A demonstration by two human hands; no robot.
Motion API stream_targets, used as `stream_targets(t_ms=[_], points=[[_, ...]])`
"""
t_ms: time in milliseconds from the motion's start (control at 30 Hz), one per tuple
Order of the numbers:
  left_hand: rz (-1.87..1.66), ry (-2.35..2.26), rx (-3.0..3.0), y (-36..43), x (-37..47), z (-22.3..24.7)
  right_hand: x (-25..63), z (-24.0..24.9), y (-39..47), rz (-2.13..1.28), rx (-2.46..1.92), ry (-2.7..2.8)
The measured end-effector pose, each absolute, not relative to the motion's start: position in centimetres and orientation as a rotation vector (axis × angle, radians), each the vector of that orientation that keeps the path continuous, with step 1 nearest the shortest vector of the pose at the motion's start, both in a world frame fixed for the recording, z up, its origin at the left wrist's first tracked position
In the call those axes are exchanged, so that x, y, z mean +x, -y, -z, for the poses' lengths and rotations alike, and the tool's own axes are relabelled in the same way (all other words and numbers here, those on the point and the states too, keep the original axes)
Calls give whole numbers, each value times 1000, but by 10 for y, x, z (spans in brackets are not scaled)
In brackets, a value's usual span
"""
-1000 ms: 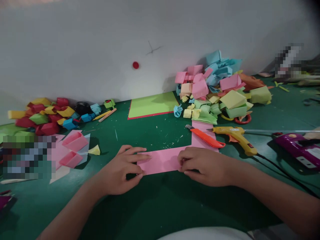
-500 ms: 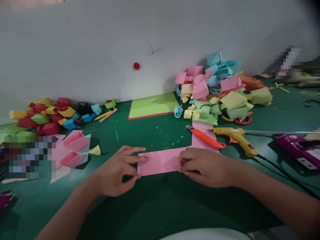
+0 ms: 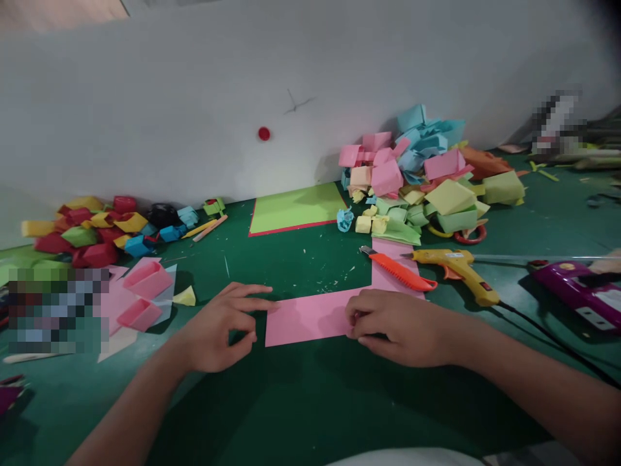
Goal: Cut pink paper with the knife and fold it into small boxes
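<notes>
A pink paper strip point(image 3: 305, 319) lies flat on the green table point(image 3: 291, 401) between my hands. My left hand point(image 3: 226, 327) is open, its fingers spread, with one fingertip at the strip's upper left corner. The fingers of my right hand point(image 3: 388, 323) are curled together over the strip's right end, closed on its edge, and they hide that end. Just beyond my right hand, an orange cutter knife point(image 3: 400, 270) rests across another piece of pink paper point(image 3: 383, 247).
A yellow glue gun point(image 3: 458, 262) with a black cord and a purple tool point(image 3: 575, 291) are at the right. Folded paper pieces are heaped at the back right point(image 3: 417, 175) and left point(image 3: 97, 230). Pink folded pieces point(image 3: 145, 281) lie left; a green sheet point(image 3: 298, 208) lies by the wall.
My left hand has drawn back to the left, baring more of the strip's left end; its thumb has left the lower corner. My right hand stays about where it was.
</notes>
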State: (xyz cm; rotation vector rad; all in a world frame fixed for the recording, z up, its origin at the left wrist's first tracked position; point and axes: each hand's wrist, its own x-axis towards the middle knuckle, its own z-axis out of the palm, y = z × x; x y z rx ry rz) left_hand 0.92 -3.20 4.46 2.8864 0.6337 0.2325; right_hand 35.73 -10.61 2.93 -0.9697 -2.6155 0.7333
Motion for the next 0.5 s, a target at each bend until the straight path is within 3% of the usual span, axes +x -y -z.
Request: stream_targets(t_ms=[167,500], points=[[-587,-666,2989,41,27,-39,357,-27,106,-715,-982,2613],[-140,-435,3087,66,62,-22,353,-28,105,-718,-997,2616]])
